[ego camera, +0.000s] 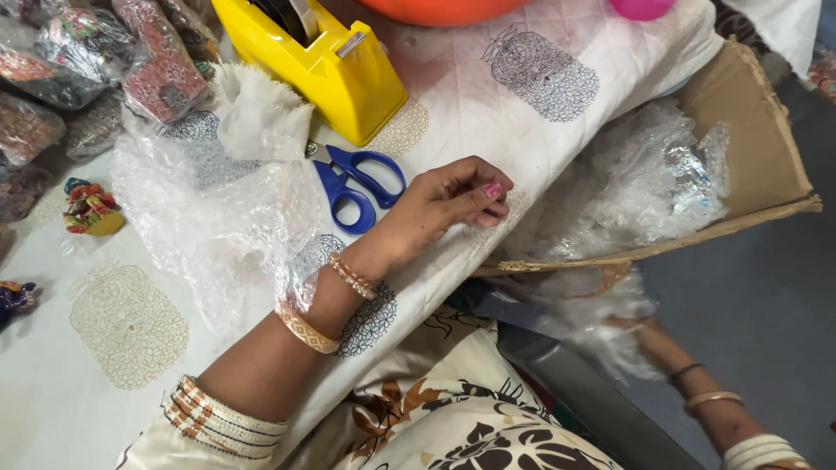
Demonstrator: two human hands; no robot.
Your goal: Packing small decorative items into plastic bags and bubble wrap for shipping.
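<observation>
My left hand (448, 202) rests on the edge of the white printed quilt (488, 113), its fingers curled against the thumb with nothing in them. It lies just right of the blue-handled scissors (357, 184). A sheet of bubble wrap (218, 218) is spread on the quilt to the left of my forearm. My right hand (643, 335) reaches down below the quilt's edge into a heap of clear bubble wrap (636, 187) that spills out of a cardboard box (758, 130). The wrap covers most of that hand, so its fingers are hidden.
A yellow tape dispenser (335, 65) stands behind the scissors, next to a crumpled white cloth (257, 113). Several plastic-wrapped bundles (96, 61) lie at the top left. A small colourful figurine (90, 209) sits at the left. The grey floor (749, 296) lies at the right.
</observation>
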